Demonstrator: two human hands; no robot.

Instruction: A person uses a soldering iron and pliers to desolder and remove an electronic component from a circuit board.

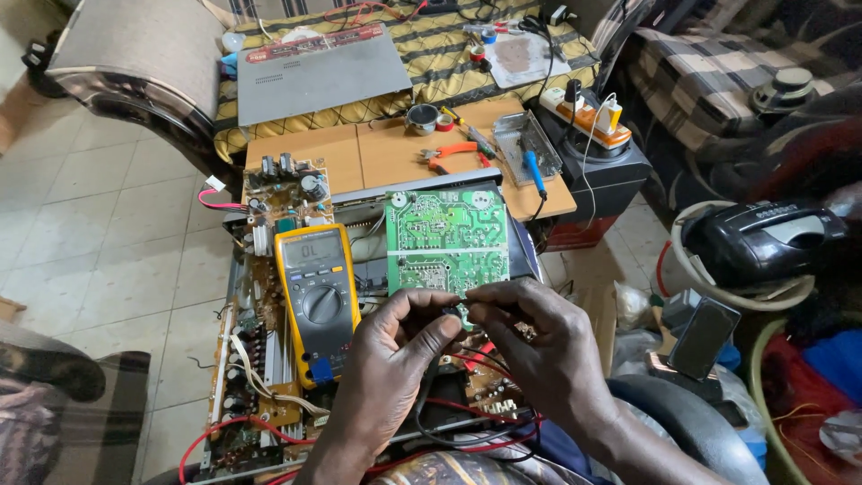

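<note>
Green circuit board (447,241) at frame centre, leaning on the open amplifier chassis (260,377) | left hand (395,346) and right hand (548,346) pinch probe tips at its lower edge, grip narrow | yellow multimeter (317,301) left of it | risk: a tip may slip and bridge solder pads.

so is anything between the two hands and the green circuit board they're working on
Nothing visible does. The left hand and right hand meet fingertip to fingertip right at the lower edge of the green rectangular circuit board. The yellow multimeter lies off to the left, clear of them.
</note>
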